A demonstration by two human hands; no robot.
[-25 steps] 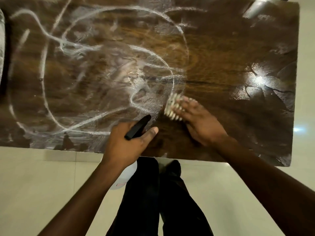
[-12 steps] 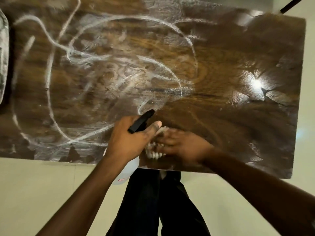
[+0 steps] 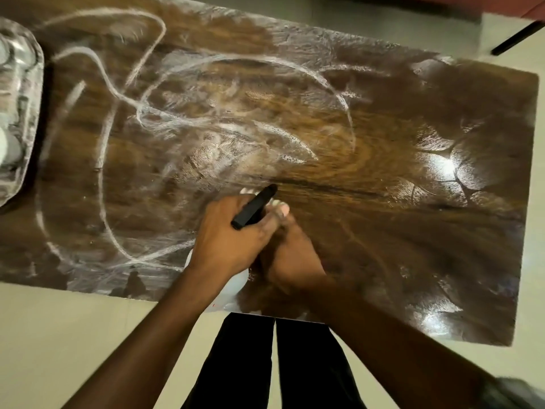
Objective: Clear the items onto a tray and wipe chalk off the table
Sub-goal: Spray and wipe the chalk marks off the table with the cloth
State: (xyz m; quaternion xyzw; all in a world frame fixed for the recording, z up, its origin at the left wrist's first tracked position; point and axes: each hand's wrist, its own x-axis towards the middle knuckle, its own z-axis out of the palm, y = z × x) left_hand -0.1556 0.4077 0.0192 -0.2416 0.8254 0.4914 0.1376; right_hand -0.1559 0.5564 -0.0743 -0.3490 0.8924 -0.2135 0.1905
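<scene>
My left hand (image 3: 230,234) grips a spray bottle (image 3: 254,206); its black nozzle points up and right, and the white body hangs below my palm over the table's near edge. My right hand (image 3: 292,255) lies on the dark wooden table (image 3: 413,231), tucked partly under my left hand. It presses a white cloth (image 3: 282,208), of which only small bits show past the fingers. White chalk lines and smears (image 3: 103,172) cover the left and middle of the table. The right part looks wet and shiny.
A silver tray (image 3: 29,93) with pale items stands at the table's far left edge. My dark trouser legs (image 3: 274,364) stand against the near edge, above a pale tiled floor (image 3: 73,335).
My right hand has swept the cloth from just right of the spray bottle toward me and leftward, ending under my left hand. Chalk near the middle is thinner. My left hand has kept its grip.
</scene>
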